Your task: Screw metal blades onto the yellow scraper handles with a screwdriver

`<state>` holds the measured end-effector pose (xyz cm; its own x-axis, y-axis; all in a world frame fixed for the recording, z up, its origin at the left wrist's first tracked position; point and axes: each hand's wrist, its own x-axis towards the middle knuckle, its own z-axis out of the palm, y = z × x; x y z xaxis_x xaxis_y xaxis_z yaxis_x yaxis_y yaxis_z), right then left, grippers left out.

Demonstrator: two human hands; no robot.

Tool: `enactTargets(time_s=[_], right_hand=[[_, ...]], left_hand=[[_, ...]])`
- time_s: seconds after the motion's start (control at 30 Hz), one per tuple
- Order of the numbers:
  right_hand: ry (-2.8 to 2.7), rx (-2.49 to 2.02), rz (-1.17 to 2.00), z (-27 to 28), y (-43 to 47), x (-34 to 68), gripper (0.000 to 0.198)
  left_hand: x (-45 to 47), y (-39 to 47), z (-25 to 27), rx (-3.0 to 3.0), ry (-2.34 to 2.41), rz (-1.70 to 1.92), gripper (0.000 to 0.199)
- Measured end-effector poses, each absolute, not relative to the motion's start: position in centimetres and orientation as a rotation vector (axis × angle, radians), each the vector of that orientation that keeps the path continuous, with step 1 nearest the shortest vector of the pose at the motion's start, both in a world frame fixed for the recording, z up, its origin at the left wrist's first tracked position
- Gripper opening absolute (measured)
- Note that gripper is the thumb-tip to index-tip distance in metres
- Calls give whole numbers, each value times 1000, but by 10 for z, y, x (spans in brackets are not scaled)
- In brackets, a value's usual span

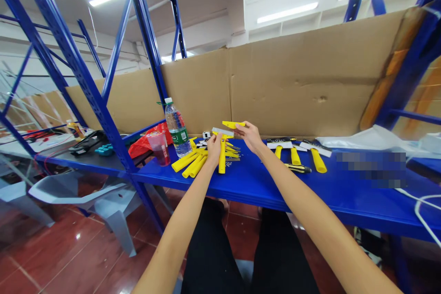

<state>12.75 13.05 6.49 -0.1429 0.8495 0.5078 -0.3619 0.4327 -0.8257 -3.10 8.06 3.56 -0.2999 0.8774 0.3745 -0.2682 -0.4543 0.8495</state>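
Above the blue table, my left hand (214,145) is closed on a yellow-handled scraper (222,158), its grey blade uppermost and its handle pointing toward me. My right hand (251,136) pinches a short flat yellow plastic strip (230,124) by its right end, just above the scraper's blade and seemingly apart from it. Beside and under my left hand lie several yellow handles (195,165), fanned toward me. Loose grey blades (234,150) lie behind the scraper. To the right rest several more yellow scrapers (317,160) and a black-and-yellow utility knife (299,168).
A water bottle (177,129) and a cup of dark red drink (159,148) stand left of the handles, near a red plastic bag (146,142). Cardboard (292,78) walls the back. Clear plastic wrap (361,138) and a white cable (422,202) lie right.
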Motion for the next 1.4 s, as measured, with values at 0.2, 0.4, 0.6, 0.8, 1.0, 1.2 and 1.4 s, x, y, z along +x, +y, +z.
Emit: enactTargets(time_s=[0.2,0.4,0.6,0.8,1.0,1.2,1.4], right_hand=[[-1414,-528,1034,57,127,114,53],[-1486,-538,971,56,128,116,45],[-1519,-548,935,57,133,120,42],[-1523,-553,907,58,136,126,46],[-1590,-535,945,64,127,132,42],[-1640,-551,981,64,125,135,45],[-1676,-573,885,66,129,137,41]], left_hand=[[-31,81,33,1188,870,1843,41],[-32,82,33,1192,881,1824,39],[-30,79,33,1197,830,1731,47],[-26,76,32,1244,786,1625,59],[-27,76,32,1269,788,1639,56],[-29,77,31,1319,818,1649,57],[-30,75,33,1334,838,1684,53]])
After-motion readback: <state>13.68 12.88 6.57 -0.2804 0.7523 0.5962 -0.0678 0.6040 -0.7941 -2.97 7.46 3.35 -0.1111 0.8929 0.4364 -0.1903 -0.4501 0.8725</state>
